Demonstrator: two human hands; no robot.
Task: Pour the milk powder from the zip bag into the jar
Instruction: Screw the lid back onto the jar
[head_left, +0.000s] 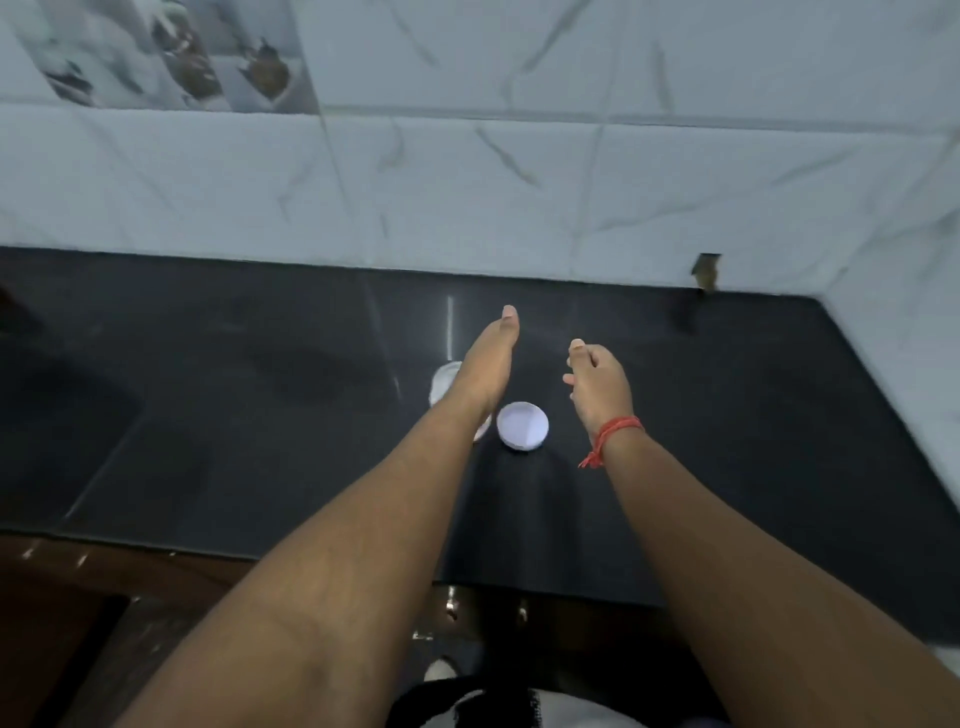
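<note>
While both hands hover empty, left hand (488, 358) flat over the jar (445, 382), right hand (597, 387) loosely curled beyond the lid (522, 425), fetch the unseen bag first.

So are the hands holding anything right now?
No, nothing. The left hand is stretched out flat above the jar, and the right hand hangs loosely curled beside the white lid. No zip bag shows.

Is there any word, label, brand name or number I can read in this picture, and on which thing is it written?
None can be read.
The white lid on the black counter is plain.
The jar, partly hidden behind the left hand, shows no label.
The picture tiles on the wall are blurred; no letters can be made out.
</note>
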